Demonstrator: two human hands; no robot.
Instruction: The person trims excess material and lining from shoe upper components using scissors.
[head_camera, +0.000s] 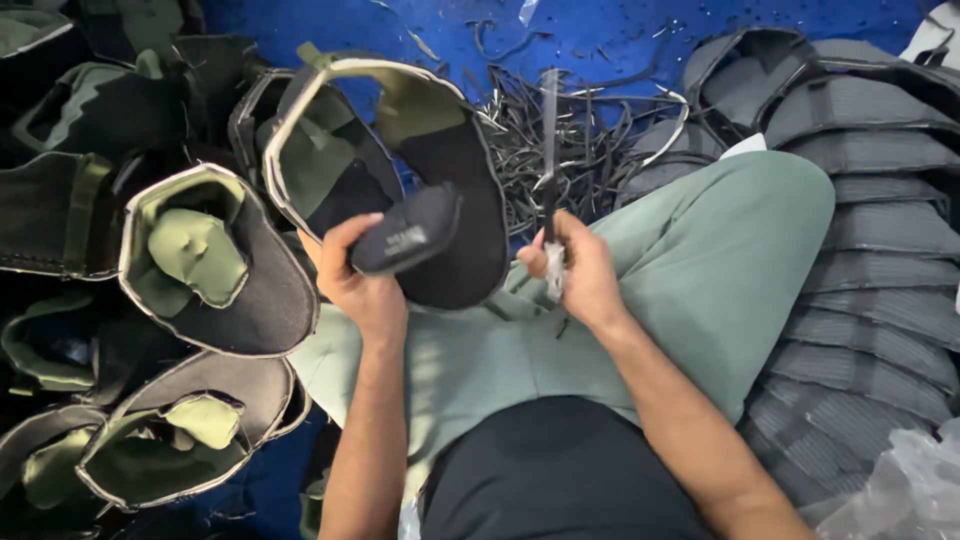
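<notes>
Person seated on a blue floor (620, 35), seen from above, legs in grey-green trousers (700, 260) filling the centre and right of the frame.

Left hand (362, 285), centre-left: fingers wrapped round a black padded tongue piece (408, 235) belonging to a shoe upper (400, 160). That upper, black and olive green with a pale edge binding, stands just above the hand, upper centre of the frame, its open side turned toward upper left.

Right hand (580, 270), just right of centre: fingers clenched on a slim dark tool (550, 150) that points straight up toward the top of the frame. Tool is blurred; I cannot tell what kind it is. A bit of pale material shows under the fist.

The 2 hands are near each other, not touching.

Behind the tool, top centre: a tangle of thin dark trimmed strips (560, 140) lying on the floor.

Left side of the frame: a heap of matching green-and-black uppers (215, 270), several overlapping, from upper left down to lower left.

Right side: a stack of grey ribbed pieces (870, 300) overlapping like scales, running from upper right to lower right. Clear plastic wrap (915, 485) in the lower right corner.
</notes>
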